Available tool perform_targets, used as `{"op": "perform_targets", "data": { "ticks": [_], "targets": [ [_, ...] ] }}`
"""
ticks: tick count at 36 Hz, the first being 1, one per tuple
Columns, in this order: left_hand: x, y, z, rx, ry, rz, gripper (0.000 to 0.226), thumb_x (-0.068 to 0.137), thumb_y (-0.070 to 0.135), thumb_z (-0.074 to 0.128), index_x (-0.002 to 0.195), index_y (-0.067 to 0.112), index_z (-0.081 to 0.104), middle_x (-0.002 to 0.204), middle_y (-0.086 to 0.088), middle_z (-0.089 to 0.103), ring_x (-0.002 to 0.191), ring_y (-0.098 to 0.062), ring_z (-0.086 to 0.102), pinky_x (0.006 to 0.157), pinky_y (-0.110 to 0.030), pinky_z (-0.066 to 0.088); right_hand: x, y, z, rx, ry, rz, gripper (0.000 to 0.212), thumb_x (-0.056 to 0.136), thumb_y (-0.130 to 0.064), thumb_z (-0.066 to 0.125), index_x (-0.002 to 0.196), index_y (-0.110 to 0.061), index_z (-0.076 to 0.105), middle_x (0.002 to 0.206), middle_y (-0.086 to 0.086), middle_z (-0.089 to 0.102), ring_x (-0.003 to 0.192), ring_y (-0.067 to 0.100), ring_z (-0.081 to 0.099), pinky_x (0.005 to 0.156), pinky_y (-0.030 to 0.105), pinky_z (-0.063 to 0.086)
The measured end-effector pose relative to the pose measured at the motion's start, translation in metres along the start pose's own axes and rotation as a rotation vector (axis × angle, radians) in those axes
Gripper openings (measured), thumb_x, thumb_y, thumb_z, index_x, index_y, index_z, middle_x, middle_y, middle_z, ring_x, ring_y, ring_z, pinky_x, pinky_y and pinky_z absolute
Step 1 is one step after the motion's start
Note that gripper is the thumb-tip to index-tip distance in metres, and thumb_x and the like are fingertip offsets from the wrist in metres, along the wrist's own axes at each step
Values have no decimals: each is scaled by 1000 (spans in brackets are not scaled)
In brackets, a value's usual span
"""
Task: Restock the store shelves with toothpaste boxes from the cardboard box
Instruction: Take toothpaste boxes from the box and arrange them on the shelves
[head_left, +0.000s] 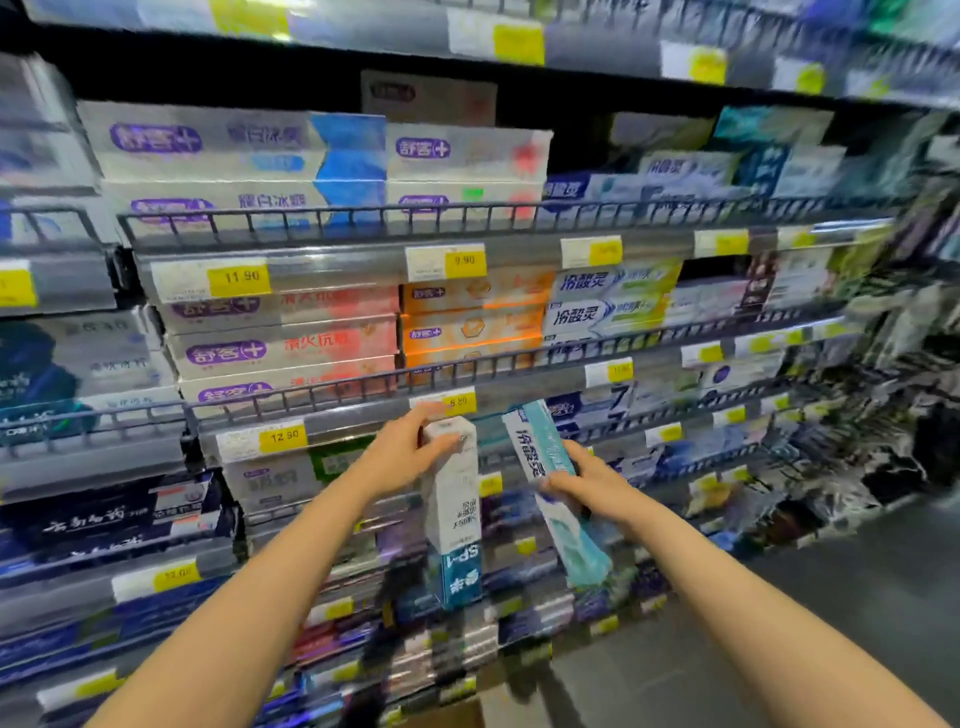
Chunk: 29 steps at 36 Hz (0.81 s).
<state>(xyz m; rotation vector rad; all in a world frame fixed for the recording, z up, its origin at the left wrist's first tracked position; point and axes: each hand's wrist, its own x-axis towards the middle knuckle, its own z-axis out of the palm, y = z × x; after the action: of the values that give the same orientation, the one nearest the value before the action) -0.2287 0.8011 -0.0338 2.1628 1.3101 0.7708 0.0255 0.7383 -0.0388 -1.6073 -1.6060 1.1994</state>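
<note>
My left hand (402, 451) grips the top end of a white and blue toothpaste box (453, 525) that hangs upright, its print upside down. My right hand (589, 480) holds the middle of a white and teal toothpaste box (545, 457), tilted with its top end toward the shelves. Both boxes are in front of the middle shelf rail (363, 423), close together but apart. The cardboard box is not in view.
Store shelves (332, 228) rise in several tiers, packed with toothpaste boxes behind dark wire rails, with yellow price tags (239, 280) along the fronts. A grey floor (857, 587) opens at the lower right. The picture is blurred toward the right.
</note>
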Motion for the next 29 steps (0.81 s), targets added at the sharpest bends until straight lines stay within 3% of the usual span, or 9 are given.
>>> {"op": "perform_targets", "data": {
  "ticks": [3, 7, 10, 12, 15, 18, 21, 25, 29],
  "targets": [
    [16, 50, 11, -84, 90, -24, 48, 86, 39, 62, 128, 21, 47, 108, -2, 60, 89, -15, 58, 79, -33, 50, -24, 1, -46, -66, 5, -52, 41, 89, -31, 60, 124, -35, 40, 120, -9, 56, 105, 13, 58, 89, 36, 49],
    [33, 101, 24, -192, 238, -29, 50, 83, 34, 67, 126, 19, 49, 99, 1, 54, 84, -12, 52, 71, -20, 43, -48, 0, -97, -143, 35, -94, 53, 84, -33, 67, 129, -28, 39, 120, -3, 54, 98, 12, 58, 74, 23, 47],
    [45, 139, 36, -277, 336, -2, 46, 84, 30, 67, 125, 16, 50, 83, 5, 51, 68, -2, 48, 57, -8, 39, -64, 0, -133, -194, 101, -142, 51, 84, -28, 68, 123, -32, 36, 113, -6, 52, 96, 12, 57, 75, 27, 50],
    [56, 157, 43, -313, 383, 16, 42, 87, 27, 63, 124, 11, 51, 90, 0, 56, 69, -2, 48, 64, -11, 42, -70, 1, -153, -235, 145, -174, 46, 85, -23, 66, 118, -32, 35, 105, -8, 52, 88, 11, 57, 72, 26, 49],
    [70, 177, 51, -405, 403, -1, 40, 92, 29, 54, 128, 13, 47, 119, -11, 56, 96, -21, 56, 85, -35, 47, -72, 1, -171, -261, 198, -218, 46, 83, -23, 67, 116, -29, 36, 104, -10, 52, 89, 9, 56, 63, 16, 46],
    [82, 201, 57, -501, 444, -31, 43, 98, 33, 41, 136, 12, 38, 126, -1, 45, 109, -13, 44, 88, -27, 37, -66, 0, -189, -264, 243, -258, 47, 80, -23, 70, 116, -27, 40, 109, -6, 54, 90, 2, 56, 61, 13, 45],
    [96, 217, 61, -469, 431, -29, 42, 101, 35, 33, 137, 13, 37, 123, 4, 41, 110, -8, 37, 85, -21, 28, -54, -4, -208, -266, 266, -274, 48, 79, -24, 71, 116, -26, 41, 108, -6, 54, 94, 8, 58, 69, 21, 51],
    [113, 225, 60, -380, 369, -9, 39, 102, 34, 27, 125, 12, 47, 116, 5, 46, 111, -11, 44, 81, -19, 27, -39, -17, -222, -253, 294, -313, 49, 79, -19, 72, 115, -23, 40, 107, -3, 53, 95, 13, 56, 66, 19, 47],
    [129, 222, 57, -324, 292, 12, 44, 102, 34, 26, 130, 10, 51, 127, 3, 49, 109, -4, 39, 90, -21, 27, -21, -32, -234, -210, 317, -351, 50, 78, -13, 72, 117, -23, 41, 110, -1, 55, 101, 17, 58, 84, 36, 52]
  ]
}}
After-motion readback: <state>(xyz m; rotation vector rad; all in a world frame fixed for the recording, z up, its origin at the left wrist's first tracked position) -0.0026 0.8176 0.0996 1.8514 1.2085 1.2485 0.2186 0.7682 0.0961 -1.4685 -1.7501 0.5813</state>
